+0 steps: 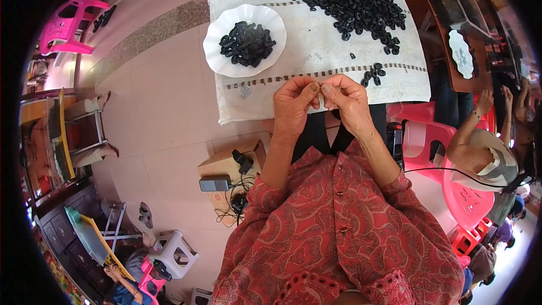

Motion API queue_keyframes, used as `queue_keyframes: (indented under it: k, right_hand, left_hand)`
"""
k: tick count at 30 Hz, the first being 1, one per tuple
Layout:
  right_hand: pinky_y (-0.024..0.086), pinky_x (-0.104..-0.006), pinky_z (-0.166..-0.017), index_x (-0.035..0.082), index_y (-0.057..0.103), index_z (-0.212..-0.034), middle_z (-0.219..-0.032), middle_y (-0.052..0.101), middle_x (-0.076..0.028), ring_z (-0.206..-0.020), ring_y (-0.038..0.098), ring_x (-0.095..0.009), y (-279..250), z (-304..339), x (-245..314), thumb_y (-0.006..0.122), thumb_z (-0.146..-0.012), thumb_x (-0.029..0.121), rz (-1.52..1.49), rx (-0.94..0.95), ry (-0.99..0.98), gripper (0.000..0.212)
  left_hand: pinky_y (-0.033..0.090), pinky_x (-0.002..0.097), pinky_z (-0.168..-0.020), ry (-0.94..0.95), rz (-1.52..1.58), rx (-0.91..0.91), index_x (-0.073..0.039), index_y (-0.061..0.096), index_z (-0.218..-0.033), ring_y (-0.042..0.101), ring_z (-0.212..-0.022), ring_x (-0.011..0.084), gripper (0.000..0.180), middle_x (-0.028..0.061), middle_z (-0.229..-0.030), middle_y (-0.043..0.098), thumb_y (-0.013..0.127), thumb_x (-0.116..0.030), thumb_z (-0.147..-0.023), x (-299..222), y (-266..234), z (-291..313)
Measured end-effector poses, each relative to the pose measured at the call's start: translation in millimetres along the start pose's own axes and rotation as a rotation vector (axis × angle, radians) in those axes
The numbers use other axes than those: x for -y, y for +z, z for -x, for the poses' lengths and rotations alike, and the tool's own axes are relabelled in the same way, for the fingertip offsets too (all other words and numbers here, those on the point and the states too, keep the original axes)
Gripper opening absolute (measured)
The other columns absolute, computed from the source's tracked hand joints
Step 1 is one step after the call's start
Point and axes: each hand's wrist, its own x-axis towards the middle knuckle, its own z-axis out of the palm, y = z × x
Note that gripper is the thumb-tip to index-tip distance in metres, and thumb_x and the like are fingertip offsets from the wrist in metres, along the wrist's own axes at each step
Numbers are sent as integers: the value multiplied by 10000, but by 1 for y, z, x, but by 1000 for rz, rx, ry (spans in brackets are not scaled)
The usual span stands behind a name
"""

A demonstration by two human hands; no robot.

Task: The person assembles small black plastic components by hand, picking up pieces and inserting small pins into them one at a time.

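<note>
My left hand (292,107) and my right hand (351,106) meet over the near edge of the white cloth (307,36). Thumbs and fingers of both are pinched together, tips almost touching; whatever they hold is too small or hidden to make out. Just beyond my right hand lies a small group of black ring-like pieces (370,75). A large heap of the same black pieces (344,0) covers the far right of the cloth. To the left, a white scalloped plate (212,51) holds a pile of black pieces (247,44).
A small clear round object (244,91) rests on the cloth's near left. Below, a cardboard box (214,165) carries a dark device (215,183) and cables. Pink chairs (432,141) and a seated person (485,158) are at the right. Another plate (461,53) sits on a brown table.
</note>
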Motion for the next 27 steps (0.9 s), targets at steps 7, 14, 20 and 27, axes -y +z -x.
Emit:
queue_keyframes:
  k: [7,14,20,27]
  right_hand:
    - [444,-231,-604,25,598,-901,-806,566,-4,-677,523,-72,6,2,-3,595,-885,36,193,4,-228,20]
    - [498,-276,-621,-9,593,-898,-838,557,-102,-735,595,-196,10,0,7,607,-801,-63,745,-40,-765,111]
    - [505,-287,-629,-4,620,-909,-841,554,-122,-695,606,-231,6,-1,6,614,-788,-65,823,16,-789,136]
    - [482,-245,-618,-2,608,-939,-881,554,-78,-692,578,-126,6,4,2,601,-838,-39,511,-72,-528,108]
  left_hand:
    - [451,225,-492,-71,52,-36,14,626,-918,558,-566,100,110,54,-767,633,643,-80,-866,0,0,-1]
    - [460,235,-474,-252,275,-76,7,623,-921,564,-551,108,114,53,-727,626,640,-89,-862,1,-2,-5]
    - [466,237,-474,-267,278,-118,5,628,-928,564,-552,106,108,52,-724,624,628,-88,-873,2,2,-4]
    - [460,219,-520,-104,202,-24,5,641,-950,558,-588,90,126,33,-731,621,627,-103,-887,1,9,-6]
